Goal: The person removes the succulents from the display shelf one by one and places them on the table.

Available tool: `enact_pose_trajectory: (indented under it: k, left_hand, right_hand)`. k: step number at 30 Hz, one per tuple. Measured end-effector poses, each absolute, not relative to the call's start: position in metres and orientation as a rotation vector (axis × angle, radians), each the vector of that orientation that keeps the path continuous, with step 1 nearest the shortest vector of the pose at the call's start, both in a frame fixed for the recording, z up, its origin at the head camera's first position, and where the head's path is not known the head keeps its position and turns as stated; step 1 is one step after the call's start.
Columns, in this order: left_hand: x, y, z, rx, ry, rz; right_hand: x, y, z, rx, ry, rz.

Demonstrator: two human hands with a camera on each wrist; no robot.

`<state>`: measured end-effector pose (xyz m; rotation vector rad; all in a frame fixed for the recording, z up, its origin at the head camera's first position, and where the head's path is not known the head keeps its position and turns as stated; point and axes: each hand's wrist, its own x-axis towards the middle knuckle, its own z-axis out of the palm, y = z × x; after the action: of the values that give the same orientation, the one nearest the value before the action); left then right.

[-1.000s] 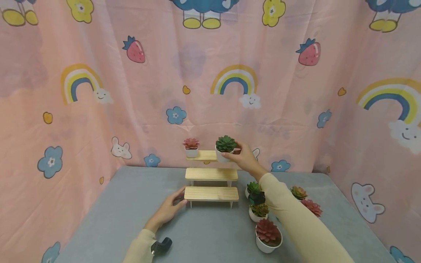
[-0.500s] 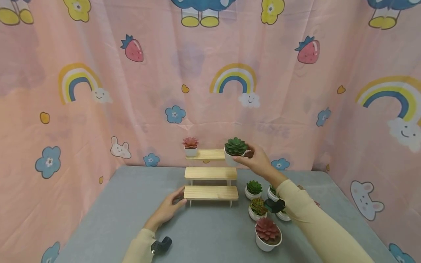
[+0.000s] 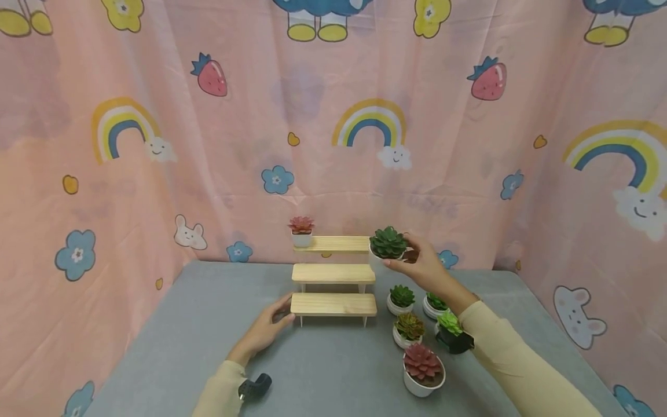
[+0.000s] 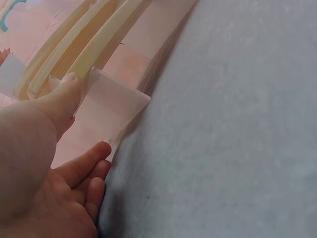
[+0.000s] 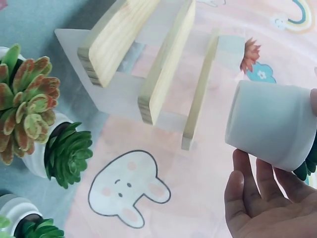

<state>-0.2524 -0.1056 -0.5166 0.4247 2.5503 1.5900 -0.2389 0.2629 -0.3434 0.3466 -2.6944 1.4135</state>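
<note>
My right hand holds a dark green potted succulent by its white pot, at the right end of the top shelf. In the right wrist view the white pot lies tilted between fingers and thumb. My left hand grips the left end of the lowest shelf of a three-tier wooden stand. In the left wrist view its thumb lies on the shelf's edge, while several loosely bent fingers sit below beside the clear side panel. A small pink succulent stands at the top shelf's left end.
Several potted succulents stand right of the stand: a green one, a reddish-green one, a dark red one and a bright green one partly behind the right wrist's camera. A pink patterned curtain hangs behind the grey table.
My right hand has carried the dark green succulent rightward and slightly down, from in front of the top shelf to its right end. The left hand stays at the stand.
</note>
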Motion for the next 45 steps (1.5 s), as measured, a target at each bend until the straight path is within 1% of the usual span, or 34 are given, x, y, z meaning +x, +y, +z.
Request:
enact_pose_trajectory:
  k: [16, 22, 45]
  left_hand:
    - [-0.249, -0.103, -0.515, 0.419, 2.526, 1.609]
    - [-0.248, -0.102, -0.513, 0.402, 2.518, 1.625]
    - [-0.251, -0.105, -0.514, 0.43, 2.544, 1.601]
  right_hand:
    - [-0.208, 0.288, -0.352, 0.342, -2.688, 1.401]
    - [-0.196, 0.295, -0.354, 0.294, -2.73, 1.406]
    - [-0.154, 0.326, -0.375, 0.248, -2.719, 1.251]
